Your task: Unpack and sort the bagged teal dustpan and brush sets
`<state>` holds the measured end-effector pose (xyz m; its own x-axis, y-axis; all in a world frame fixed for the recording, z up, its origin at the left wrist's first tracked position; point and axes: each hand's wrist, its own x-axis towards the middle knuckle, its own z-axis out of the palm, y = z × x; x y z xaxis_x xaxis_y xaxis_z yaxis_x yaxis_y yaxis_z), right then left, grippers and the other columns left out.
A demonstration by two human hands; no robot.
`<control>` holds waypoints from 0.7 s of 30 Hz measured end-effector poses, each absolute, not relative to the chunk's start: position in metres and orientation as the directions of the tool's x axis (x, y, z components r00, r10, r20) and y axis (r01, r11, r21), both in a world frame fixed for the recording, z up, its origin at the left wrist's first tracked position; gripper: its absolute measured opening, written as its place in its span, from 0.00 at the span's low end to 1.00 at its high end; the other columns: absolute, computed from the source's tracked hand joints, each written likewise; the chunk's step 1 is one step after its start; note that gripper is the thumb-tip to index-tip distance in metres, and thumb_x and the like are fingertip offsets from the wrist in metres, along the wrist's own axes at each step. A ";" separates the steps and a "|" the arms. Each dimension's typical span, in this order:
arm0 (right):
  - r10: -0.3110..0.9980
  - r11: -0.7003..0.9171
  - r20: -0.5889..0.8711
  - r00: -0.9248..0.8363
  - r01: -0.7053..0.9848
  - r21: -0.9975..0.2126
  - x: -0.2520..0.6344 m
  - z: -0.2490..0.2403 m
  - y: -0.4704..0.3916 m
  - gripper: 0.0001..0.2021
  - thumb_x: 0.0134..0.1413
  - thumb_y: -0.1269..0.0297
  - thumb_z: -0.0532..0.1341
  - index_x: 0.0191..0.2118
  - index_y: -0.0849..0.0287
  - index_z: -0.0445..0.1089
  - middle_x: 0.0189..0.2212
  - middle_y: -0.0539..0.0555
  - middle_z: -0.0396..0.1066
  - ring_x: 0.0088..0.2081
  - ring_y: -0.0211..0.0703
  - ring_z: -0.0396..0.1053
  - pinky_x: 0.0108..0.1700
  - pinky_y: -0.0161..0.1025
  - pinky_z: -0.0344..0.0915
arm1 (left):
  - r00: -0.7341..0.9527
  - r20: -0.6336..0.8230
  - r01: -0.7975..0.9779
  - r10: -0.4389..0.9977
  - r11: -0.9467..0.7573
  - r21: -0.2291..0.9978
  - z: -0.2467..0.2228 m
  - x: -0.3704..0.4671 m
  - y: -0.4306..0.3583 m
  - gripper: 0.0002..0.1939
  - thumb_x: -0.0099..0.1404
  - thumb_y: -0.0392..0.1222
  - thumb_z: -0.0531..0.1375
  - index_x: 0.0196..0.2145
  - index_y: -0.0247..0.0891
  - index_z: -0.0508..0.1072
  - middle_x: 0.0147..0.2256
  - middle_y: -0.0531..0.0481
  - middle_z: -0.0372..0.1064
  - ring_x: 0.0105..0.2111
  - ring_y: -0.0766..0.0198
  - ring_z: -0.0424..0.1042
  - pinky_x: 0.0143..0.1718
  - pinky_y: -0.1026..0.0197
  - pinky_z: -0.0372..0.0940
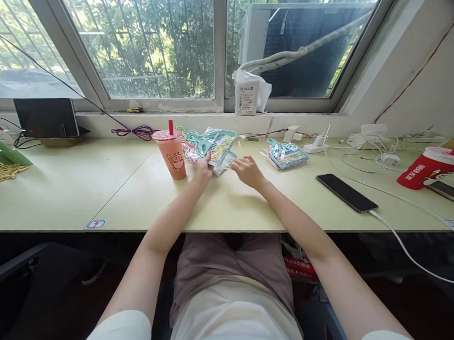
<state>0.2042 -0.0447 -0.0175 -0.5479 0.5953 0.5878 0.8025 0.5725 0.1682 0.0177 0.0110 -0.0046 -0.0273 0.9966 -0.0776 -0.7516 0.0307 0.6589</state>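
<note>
My left hand [204, 166] is closed on a clear plastic packet [223, 142] with a teal piece and a printed card inside. The packet is tilted up above the desk. Just to its right, my right hand [247, 170] has its fingers pinched together near the packet's lower corner; what lies between the fingertips is too small to make out. Under and behind the held packet are more teal, green and pink pieces [189, 150], partly hidden. A pink cup with a red straw [172, 155] stands left of my left hand. Another wrapped packet [286, 153] lies to the right.
A black phone [347, 192] on a white cable lies at the right, before a red cup [430, 168] and tangled white cords [384, 143]. At the back left stands a tablet [46, 117]. A white box [246, 96] sits on the sill. The desk's front edge [229, 229] runs below my forearms.
</note>
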 end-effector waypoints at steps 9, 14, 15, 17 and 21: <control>0.871 0.441 0.491 -0.031 0.491 -0.751 0.207 -0.027 -0.028 0.14 0.67 0.63 0.52 0.48 0.55 0.74 0.34 0.54 0.80 0.28 0.44 0.69 0.37 0.42 0.66 | 0.015 -0.082 -0.731 0.997 0.066 0.680 -0.003 0.023 -0.003 0.08 0.70 0.35 0.63 0.47 0.36 0.76 0.34 0.49 0.80 0.37 0.61 0.82 0.48 0.58 0.77; 0.977 0.208 0.205 0.064 -0.041 -0.977 0.210 -0.023 -0.017 0.16 0.57 0.47 0.65 0.40 0.54 0.67 0.27 0.49 0.73 0.21 0.36 0.64 0.24 0.35 0.57 | 0.100 -0.074 -0.609 0.992 0.120 0.784 -0.011 0.029 0.001 0.17 0.68 0.46 0.68 0.52 0.38 0.76 0.37 0.48 0.81 0.38 0.60 0.82 0.47 0.58 0.77; 0.979 0.196 0.188 0.083 -0.105 -0.975 0.212 -0.021 -0.017 0.16 0.55 0.48 0.67 0.39 0.53 0.66 0.27 0.48 0.73 0.22 0.35 0.65 0.25 0.34 0.58 | 0.126 -0.056 -0.588 0.990 0.120 0.800 -0.011 0.028 0.002 0.19 0.67 0.49 0.68 0.53 0.40 0.76 0.39 0.46 0.82 0.42 0.57 0.82 0.49 0.57 0.76; 0.978 0.201 0.186 0.097 -0.180 -0.963 0.216 -0.018 -0.018 0.15 0.54 0.52 0.68 0.40 0.52 0.65 0.29 0.47 0.74 0.26 0.35 0.69 0.28 0.33 0.63 | 0.185 -0.007 -0.558 0.983 0.111 0.822 -0.011 0.026 0.003 0.24 0.67 0.57 0.67 0.55 0.43 0.75 0.45 0.44 0.82 0.51 0.52 0.80 0.54 0.53 0.74; 0.973 0.228 0.212 0.092 -0.226 -0.947 0.223 -0.015 -0.021 0.14 0.57 0.51 0.64 0.43 0.51 0.65 0.35 0.48 0.75 0.37 0.39 0.75 0.37 0.36 0.73 | 0.283 0.046 -0.503 0.958 0.108 0.857 -0.011 0.021 0.004 0.31 0.65 0.64 0.65 0.59 0.47 0.73 0.54 0.43 0.79 0.61 0.48 0.73 0.63 0.47 0.68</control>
